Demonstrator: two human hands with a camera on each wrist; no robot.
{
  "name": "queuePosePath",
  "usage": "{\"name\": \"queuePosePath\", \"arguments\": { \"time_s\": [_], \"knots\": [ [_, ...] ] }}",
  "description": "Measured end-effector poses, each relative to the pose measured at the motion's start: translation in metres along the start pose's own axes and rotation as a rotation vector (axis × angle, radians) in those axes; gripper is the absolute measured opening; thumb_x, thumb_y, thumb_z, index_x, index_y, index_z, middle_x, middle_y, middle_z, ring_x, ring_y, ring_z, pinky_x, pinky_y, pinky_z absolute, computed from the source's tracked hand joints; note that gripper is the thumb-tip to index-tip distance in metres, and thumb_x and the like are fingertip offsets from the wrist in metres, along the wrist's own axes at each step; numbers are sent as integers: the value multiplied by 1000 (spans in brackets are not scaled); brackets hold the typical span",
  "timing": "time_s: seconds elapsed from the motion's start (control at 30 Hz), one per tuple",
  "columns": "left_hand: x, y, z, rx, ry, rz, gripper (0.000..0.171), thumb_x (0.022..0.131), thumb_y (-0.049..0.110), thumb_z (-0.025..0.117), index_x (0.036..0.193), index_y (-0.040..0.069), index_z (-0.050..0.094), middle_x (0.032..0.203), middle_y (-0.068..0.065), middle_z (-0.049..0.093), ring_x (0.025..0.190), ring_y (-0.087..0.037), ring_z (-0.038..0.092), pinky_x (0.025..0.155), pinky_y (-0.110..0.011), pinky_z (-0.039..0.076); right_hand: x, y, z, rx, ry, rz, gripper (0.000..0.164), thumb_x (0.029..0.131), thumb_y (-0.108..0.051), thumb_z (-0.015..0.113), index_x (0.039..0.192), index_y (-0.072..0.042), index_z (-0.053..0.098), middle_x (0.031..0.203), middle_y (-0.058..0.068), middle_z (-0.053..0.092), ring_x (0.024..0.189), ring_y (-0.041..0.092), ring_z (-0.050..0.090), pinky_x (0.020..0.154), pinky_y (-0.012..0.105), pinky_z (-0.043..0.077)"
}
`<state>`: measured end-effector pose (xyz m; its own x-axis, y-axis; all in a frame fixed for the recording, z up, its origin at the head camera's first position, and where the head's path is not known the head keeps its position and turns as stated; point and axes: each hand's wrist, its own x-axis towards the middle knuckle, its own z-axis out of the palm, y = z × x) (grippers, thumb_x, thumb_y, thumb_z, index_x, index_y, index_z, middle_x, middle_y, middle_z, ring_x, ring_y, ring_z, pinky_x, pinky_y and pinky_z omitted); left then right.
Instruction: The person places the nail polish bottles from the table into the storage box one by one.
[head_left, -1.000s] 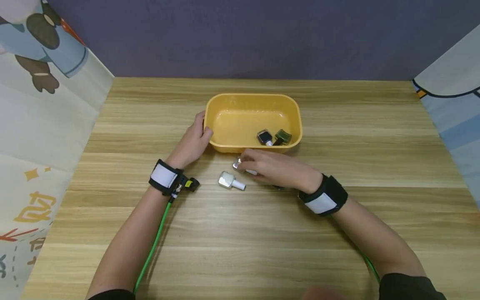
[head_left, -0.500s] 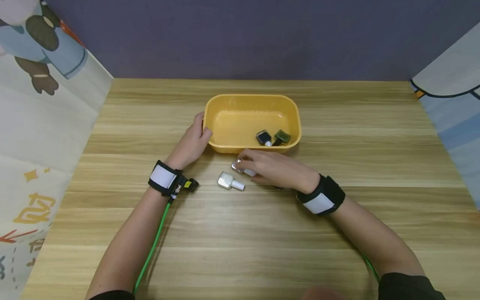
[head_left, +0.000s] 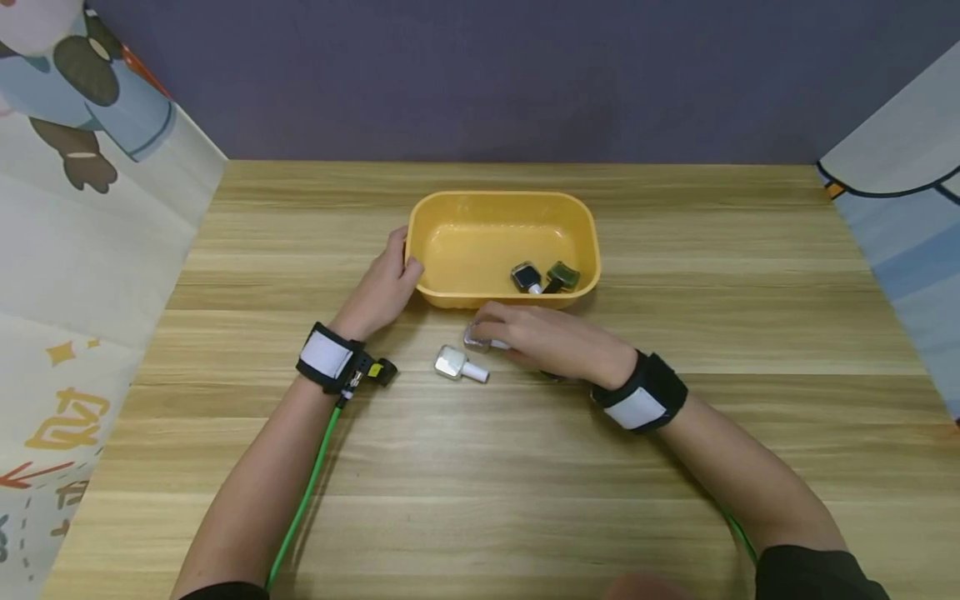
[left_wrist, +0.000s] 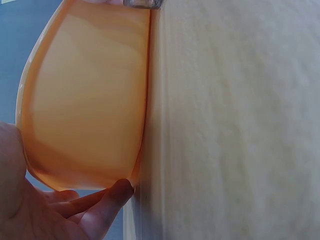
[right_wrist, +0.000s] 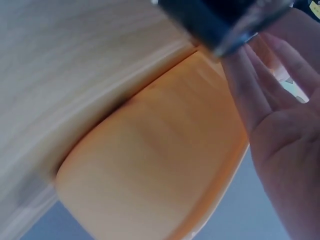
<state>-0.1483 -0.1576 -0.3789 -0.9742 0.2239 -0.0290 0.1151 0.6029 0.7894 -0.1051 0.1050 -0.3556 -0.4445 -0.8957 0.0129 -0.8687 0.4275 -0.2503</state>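
My left hand (head_left: 378,292) grips the left end of a yellow plastic basin (head_left: 468,250), thumb over the rim and fingers along the outer wall. In front of the basin, my right hand (head_left: 558,337) pinches a clear, silvery nail polish bottle (head_left: 476,337) between thumb and fingers, its pale cap partly covered by the hand. A pale nail polish bottle (head_left: 452,362) with a white cap lies just nearer on the table. Below my right hand, a dark glass bottle (right_wrist: 210,20) fills the top of the right wrist view; the head view shows only its edge.
Inside the basin, at its near right corner, lie a black nail polish bottle (head_left: 526,277) and a green one (head_left: 563,274). A dark blue panel (head_left: 525,83) rises behind the wooden table (head_left: 450,500). Green cables (head_left: 307,492) run along both forearms.
Both hands keep their places: the left on the basin, the right at the silvery bottle. The right fingers shift only slightly around it, and the whole head view drifts a little.
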Motion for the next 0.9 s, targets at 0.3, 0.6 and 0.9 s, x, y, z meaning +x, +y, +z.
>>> {"name": "queuePosePath", "arguments": {
  "time_s": [0.3,0.6,0.9],
  "knots": [
    [0,0,0,-1,-3,2,59,103,22,36,156,6,18,141,-17,51,109,-23,54,101,-42,43,0,-1,1,36,-2,50,42,89,4,67,126,-15,66,111,0,70,98,12,64,83,27,54],
    [-1,0,0,-1,-2,7,58,103,22,37,156,6,18,141,-17,51,109,-22,54,102,-42,43,-1,0,3,46,20,56,41,87,3,69,123,-17,68,108,-3,71,94,10,64,80,26,54],
    [-1,0,0,-3,-6,3,58,103,22,37,156,7,18,140,-17,52,109,-22,55,102,-43,43,-3,2,0,98,-8,66,44,84,8,66,121,-16,69,106,-2,72,90,11,66,76,26,54]
  ]
}}
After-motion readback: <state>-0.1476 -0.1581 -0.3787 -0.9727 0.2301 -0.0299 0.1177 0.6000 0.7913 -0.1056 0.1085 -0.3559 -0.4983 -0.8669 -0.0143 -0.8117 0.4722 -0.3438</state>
